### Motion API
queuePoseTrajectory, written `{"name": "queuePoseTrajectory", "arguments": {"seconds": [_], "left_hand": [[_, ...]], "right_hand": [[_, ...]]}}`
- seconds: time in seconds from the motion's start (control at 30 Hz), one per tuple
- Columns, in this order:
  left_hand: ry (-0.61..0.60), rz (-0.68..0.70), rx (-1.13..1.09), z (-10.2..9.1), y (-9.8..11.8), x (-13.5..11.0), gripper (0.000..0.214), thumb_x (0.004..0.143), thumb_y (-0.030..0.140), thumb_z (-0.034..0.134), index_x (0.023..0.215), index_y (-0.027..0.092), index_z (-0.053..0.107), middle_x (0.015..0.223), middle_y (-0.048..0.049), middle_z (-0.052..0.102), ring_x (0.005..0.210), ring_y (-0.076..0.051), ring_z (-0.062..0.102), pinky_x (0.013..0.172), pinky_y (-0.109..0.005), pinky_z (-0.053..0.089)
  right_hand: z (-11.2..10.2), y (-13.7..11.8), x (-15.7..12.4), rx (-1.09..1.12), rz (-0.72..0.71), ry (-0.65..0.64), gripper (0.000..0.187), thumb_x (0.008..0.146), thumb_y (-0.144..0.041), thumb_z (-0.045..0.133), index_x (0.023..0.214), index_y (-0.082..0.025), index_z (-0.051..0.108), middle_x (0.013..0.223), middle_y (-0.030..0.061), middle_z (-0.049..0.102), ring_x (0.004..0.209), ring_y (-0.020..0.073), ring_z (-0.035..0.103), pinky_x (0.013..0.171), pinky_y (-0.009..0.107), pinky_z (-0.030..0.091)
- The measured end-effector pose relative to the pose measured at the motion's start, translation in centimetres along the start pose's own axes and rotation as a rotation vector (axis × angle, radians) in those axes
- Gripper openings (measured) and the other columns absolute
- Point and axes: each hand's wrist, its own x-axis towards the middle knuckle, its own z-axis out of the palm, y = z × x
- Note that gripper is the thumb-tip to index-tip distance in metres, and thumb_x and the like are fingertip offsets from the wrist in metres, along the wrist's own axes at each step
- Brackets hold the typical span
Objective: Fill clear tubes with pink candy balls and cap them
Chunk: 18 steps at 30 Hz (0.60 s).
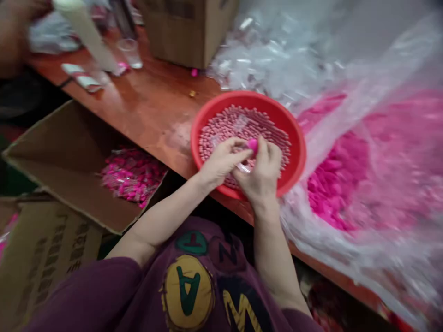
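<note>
A red plastic bowl [296, 138] sits at the near edge of the wooden table [152, 103], filled with several small pale pink pieces [242, 122]. Both hands meet over the bowl. My left hand [221, 161] pinches toward the middle with fingers closed. My right hand [263, 173] is closed on a small bright pink piece [253, 145]. A bit of clear plastic [244, 168] shows between the two hands; which hand holds it I cannot tell.
A big clear bag of bright pink pieces [346, 180] lies right of the bowl. Clear wrappers [270, 60] pile up behind it. An open cardboard box [69, 157] below the table's left holds packed pink items [133, 175]. Another carton [187, 27] stands at the back.
</note>
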Motion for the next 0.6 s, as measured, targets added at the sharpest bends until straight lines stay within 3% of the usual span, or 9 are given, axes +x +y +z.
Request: {"name": "queuePoseTrajectory", "arguments": {"seconds": [0.13,0.33,0.6], "left_hand": [[0.045,0.065,0.013,0.3,0.0,-0.5,0.023,0.093,-0.005,0.077,0.097,0.016,0.069,0.075,0.0062,0.066,0.066,-0.006,0.061,0.068,-0.017,0.049],[-0.018,0.078,0.086,0.3,-0.5,-0.4,0.023,0.09,0.003,0.086,0.095,0.017,0.069,0.073,0.0057,0.067,0.065,-0.008,0.062,0.065,-0.019,0.051],[-0.07,0.083,0.094,-0.2,-0.9,-0.2,0.019,0.094,0.005,0.085,0.099,0.017,0.07,0.082,0.002,0.072,0.07,-0.01,0.065,0.069,-0.021,0.053]], "right_hand": [[-0.6,-1.1,0.9,-0.031,0.117,-0.163,0.08,0.095,-0.038,0.07,0.166,-0.009,0.047,0.155,0.0295,0.059,0.145,0.0479,0.056,0.123,0.071,0.048],[-0.9,-1.0,0.8,-0.048,0.106,-0.09,0.069,0.096,-0.04,0.068,0.158,-0.012,0.056,0.141,0.025,0.068,0.134,0.0449,0.062,0.123,0.069,0.049],[-1.1,-0.7,0.6,-0.085,0.075,-0.116,0.065,0.098,-0.048,0.07,0.15,-0.012,0.061,0.135,0.0233,0.069,0.132,0.0455,0.064,0.123,0.072,0.048]]}}
